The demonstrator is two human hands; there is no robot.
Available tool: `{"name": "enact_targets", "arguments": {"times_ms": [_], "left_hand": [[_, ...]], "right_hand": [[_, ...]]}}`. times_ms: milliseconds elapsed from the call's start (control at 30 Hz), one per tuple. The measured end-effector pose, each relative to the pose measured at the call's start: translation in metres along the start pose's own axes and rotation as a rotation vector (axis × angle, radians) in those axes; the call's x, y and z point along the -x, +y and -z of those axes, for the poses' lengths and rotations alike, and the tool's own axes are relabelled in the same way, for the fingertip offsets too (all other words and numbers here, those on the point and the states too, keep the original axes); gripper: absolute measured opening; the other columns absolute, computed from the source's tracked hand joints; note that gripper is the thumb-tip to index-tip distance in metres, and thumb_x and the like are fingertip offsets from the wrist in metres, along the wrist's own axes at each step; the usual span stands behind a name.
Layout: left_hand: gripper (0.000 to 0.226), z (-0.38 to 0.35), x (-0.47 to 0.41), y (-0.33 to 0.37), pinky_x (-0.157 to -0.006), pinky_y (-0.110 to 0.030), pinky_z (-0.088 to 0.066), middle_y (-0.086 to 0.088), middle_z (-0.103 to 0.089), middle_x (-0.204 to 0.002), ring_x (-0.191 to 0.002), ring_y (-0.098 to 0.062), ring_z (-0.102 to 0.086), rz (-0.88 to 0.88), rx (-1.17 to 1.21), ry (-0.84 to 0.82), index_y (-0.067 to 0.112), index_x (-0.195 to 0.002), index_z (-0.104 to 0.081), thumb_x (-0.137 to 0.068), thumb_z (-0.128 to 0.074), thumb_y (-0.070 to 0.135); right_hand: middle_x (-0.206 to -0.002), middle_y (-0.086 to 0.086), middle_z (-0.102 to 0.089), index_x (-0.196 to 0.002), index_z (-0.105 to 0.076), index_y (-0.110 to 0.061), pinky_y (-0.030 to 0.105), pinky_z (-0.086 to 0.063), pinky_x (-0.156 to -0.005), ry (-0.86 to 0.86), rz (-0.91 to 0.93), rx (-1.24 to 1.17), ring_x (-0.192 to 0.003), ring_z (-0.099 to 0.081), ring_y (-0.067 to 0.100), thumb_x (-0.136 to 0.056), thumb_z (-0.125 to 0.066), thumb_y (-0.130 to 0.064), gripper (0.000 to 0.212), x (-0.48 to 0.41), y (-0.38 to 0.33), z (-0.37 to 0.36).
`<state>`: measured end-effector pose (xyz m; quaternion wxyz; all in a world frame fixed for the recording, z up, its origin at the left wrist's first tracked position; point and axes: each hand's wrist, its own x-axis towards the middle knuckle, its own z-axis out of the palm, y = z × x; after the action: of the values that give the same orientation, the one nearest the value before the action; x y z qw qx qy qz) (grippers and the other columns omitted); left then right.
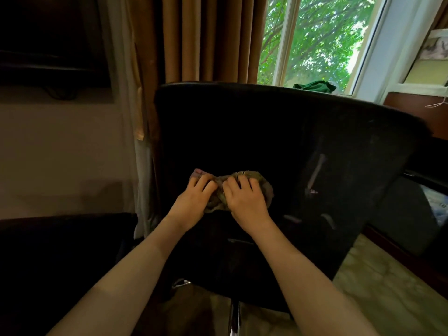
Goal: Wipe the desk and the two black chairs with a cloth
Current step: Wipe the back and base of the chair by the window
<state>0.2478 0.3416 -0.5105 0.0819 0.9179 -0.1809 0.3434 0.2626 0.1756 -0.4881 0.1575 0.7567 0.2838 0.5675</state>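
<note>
A black chair (278, 132) fills the middle of the view, its back turned toward me. Against the lower part of that back lies a crumpled grey-green cloth (260, 181). My left hand (194, 202) grips the cloth's left part with curled fingers, and a pinkish corner sticks out above its knuckles. My right hand (244, 200) lies over the cloth's right part, fingers bent down onto it. The two hands almost touch. A second black chair (60, 251) shows as a dark mass at the lower left. The desk (417, 110) is a brown slab behind the chair at the right.
Brown curtains (194, 37) hang behind the chair and a window (315, 40) with green trees lies to the right. A green bundle (315, 86) lies on the sill. A chrome chair post (234, 316) rises from the pale floor (378, 287). A dark screen (48, 40) hangs at upper left.
</note>
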Motion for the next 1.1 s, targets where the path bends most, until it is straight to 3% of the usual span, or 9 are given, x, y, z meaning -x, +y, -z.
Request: {"name": "enact_targets", "arguments": {"times_ms": [100, 200, 267, 367, 467, 567, 667, 867, 1100], "left_hand": [[0.069, -0.015, 0.017, 0.001, -0.048, -0.033, -0.057, -0.007, -0.034, -0.124, -0.118, -0.04, -0.047, -0.035, -0.06, -0.085, 0.018, -0.11, -0.038, -0.06, -0.085, 0.019], [0.082, -0.027, 0.028, 0.01, -0.035, -0.024, -0.049, -0.011, -0.053, -0.114, -0.106, -0.038, -0.059, -0.026, -0.192, -0.148, 0.015, -0.107, -0.042, -0.041, -0.09, 0.007], [0.091, -0.028, 0.03, 0.02, -0.031, -0.024, -0.047, -0.011, -0.061, -0.108, -0.104, -0.036, -0.061, -0.027, -0.237, -0.191, 0.014, -0.108, -0.041, -0.033, -0.09, 0.005], [0.091, -0.02, 0.03, 0.033, -0.041, -0.026, -0.053, -0.012, -0.058, -0.115, -0.111, -0.034, -0.057, -0.036, -0.2, -0.204, 0.015, -0.113, -0.034, -0.041, -0.089, 0.008], [0.091, -0.001, 0.026, 0.04, -0.037, -0.02, -0.048, -0.009, -0.063, -0.101, -0.087, -0.027, -0.066, -0.126, -0.199, -0.177, 0.014, -0.106, -0.044, -0.028, -0.091, 0.018], [0.082, 0.019, 0.017, 0.045, -0.051, -0.025, -0.053, -0.008, -0.059, -0.103, -0.079, -0.023, -0.061, -0.207, -0.121, -0.094, 0.015, -0.106, -0.044, -0.04, -0.088, 0.034], [0.068, 0.039, 0.005, 0.059, -0.067, -0.036, -0.056, -0.008, -0.047, -0.113, -0.091, -0.024, -0.05, -0.171, -0.059, 0.07, 0.014, -0.109, -0.041, -0.058, -0.075, 0.044], [0.069, 0.104, -0.057, 0.09, -0.062, -0.045, -0.056, -0.004, -0.03, -0.12, -0.101, -0.029, -0.04, -0.077, 0.061, 0.353, 0.016, -0.107, -0.035, -0.057, -0.083, 0.009], [0.06, 0.107, -0.104, 0.099, -0.073, -0.037, -0.05, -0.014, -0.062, -0.112, -0.091, -0.028, -0.04, -0.278, -0.18, 0.423, 0.012, -0.108, -0.043, -0.06, -0.077, 0.002]], "right_hand": [[-0.077, 0.001, -0.063, -0.083, -0.071, -0.013, 0.032, -0.034, -0.07, -0.019, -0.018, -0.012, -0.077, -0.049, 0.023, -0.096, -0.032, -0.005, 0.042, 0.017, -0.01, -0.005], [-0.076, 0.002, -0.063, -0.083, -0.072, -0.012, 0.033, -0.031, -0.071, -0.104, 0.032, -0.009, -0.079, -0.042, 0.025, -0.07, -0.067, -0.011, 0.014, 0.038, -0.018, -0.007], [-0.075, 0.003, -0.063, -0.081, -0.073, -0.011, 0.033, -0.03, -0.072, -0.226, 0.052, -0.037, -0.079, -0.048, 0.026, -0.051, -0.08, -0.013, 0.031, 0.047, -0.02, -0.004], [-0.074, 0.004, -0.063, -0.078, -0.071, -0.011, 0.033, -0.037, -0.071, -0.303, 0.0, -0.132, -0.072, -0.06, 0.024, -0.041, -0.086, -0.017, 0.039, 0.052, -0.016, 0.003], [-0.077, 0.004, -0.064, -0.079, -0.07, -0.012, 0.036, -0.041, -0.07, -0.308, -0.082, -0.199, -0.072, -0.06, 0.024, -0.036, -0.084, -0.019, 0.046, 0.051, -0.006, 0.017], [-0.082, 0.004, -0.064, -0.085, -0.069, -0.011, 0.037, -0.03, -0.073, -0.206, -0.142, -0.256, -0.079, -0.052, 0.025, -0.038, -0.08, -0.013, 0.048, 0.046, 0.011, 0.035], [-0.086, 0.004, -0.064, -0.09, -0.068, -0.011, 0.038, -0.031, -0.075, -0.059, -0.188, -0.297, -0.083, -0.043, 0.024, -0.046, -0.073, -0.006, 0.044, 0.028, 0.034, 0.056], [-0.087, 0.008, -0.065, -0.094, -0.066, -0.01, 0.039, -0.031, -0.077, 0.324, -0.202, -0.173, -0.082, -0.042, 0.027, -0.071, -0.058, -0.008, 0.024, -0.035, 0.097, 0.093], [-0.096, 0.008, -0.067, -0.106, -0.053, -0.01, 0.041, -0.032, -0.079, 0.394, -0.103, -0.006, -0.087, -0.043, 0.026, -0.085, -0.054, -0.01, 0.02, -0.037, 0.141, 0.061]]}}
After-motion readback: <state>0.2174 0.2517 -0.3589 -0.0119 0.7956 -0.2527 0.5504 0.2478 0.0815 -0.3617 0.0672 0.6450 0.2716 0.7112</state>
